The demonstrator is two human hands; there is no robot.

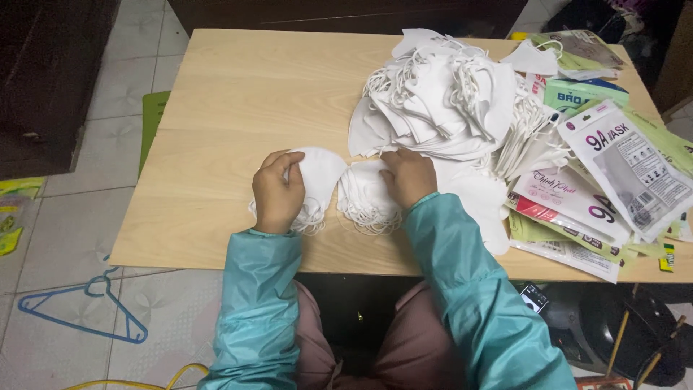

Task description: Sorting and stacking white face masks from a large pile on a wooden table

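Two small stacks of white face masks lie side by side near the front edge of a light wooden table (pixel 216 130). My left hand (pixel 277 191) rests on the left stack (pixel 320 173), fingers curled over its edge. My right hand (pixel 408 175) presses down on the right stack (pixel 364 198), whose ear loops spill out at the front. Both arms wear teal sleeves. A big loose heap of white masks (pixel 440 94) lies just behind my right hand.
Flat printed mask packets (pixel 613 166), white, green and pink, overlap along the table's right side. A blue clothes hanger (pixel 86 307) lies on the tiled floor to the left. A green mat (pixel 150 123) lies beside the table's left edge.
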